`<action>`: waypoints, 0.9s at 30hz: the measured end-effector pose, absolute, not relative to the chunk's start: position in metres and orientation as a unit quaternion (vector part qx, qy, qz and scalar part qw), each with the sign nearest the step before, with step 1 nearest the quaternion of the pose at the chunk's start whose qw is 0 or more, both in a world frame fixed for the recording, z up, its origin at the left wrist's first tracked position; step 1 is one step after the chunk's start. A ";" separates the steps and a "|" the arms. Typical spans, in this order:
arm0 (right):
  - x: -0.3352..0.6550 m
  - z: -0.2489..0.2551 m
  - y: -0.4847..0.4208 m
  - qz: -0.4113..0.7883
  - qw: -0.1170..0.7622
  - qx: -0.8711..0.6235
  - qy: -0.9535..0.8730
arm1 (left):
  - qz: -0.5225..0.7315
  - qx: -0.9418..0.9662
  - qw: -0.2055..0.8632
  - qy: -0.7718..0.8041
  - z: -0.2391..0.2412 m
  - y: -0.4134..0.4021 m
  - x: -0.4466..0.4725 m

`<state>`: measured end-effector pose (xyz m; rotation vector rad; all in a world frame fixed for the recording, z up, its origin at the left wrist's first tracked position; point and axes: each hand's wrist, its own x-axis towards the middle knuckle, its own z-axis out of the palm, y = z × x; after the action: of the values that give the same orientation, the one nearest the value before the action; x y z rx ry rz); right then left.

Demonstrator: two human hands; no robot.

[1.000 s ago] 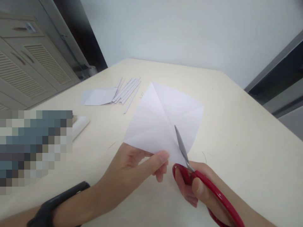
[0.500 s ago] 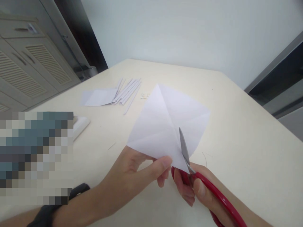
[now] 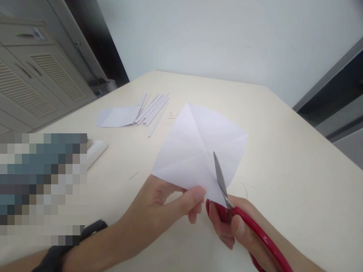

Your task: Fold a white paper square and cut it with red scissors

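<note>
The sheet of white paper [image 3: 195,151] was up off the table, held over its near middle and tilted away from me, with creases crossing at its centre. My left hand [image 3: 161,206] was closed on its near edge, the thumb on top and the fingers curled underneath, pinching it close to the lower corner. My right hand [image 3: 235,226] was wrapped through the red handles of the scissors [image 3: 244,218], gripping them just to the right of my left thumb. The grey blade lay across the top of the sheet, running from the near corner up toward the centre crease; I could not tell how far apart the blades stood, since the lower one was hidden behind the paper.

A black wristband [image 3: 70,241] sat on my left wrist. On the cream table [image 3: 283,170], well beyond the sheet, lay a bundle of narrow paper strips [image 3: 151,109], with a folded piece of paper [image 3: 117,116] touching its left side and a few tiny scraps [image 3: 173,114] just to its right. A white object [image 3: 95,149] rested near the table's left edge. A louvred grey cabinet [image 3: 34,75] stood past that edge.
</note>
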<state>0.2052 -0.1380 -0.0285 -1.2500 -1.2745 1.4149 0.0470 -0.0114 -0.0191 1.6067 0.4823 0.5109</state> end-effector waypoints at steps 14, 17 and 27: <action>0.203 -0.024 -0.136 0.541 0.421 -0.506 -0.523 | 0.201 0.712 0.642 0.204 -0.020 -0.016 0.047; 0.206 -0.013 -0.136 0.569 0.390 -0.516 -0.508 | 0.199 0.715 0.635 0.214 -0.018 -0.017 0.047; 0.204 -0.035 -0.139 0.572 0.428 -0.479 -0.511 | 0.197 0.723 0.621 0.229 -0.017 -0.015 0.049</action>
<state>0.2039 -0.1388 -0.0354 -1.1963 -1.2751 1.4285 0.0489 -0.0150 -0.0173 1.6614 0.5254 0.4530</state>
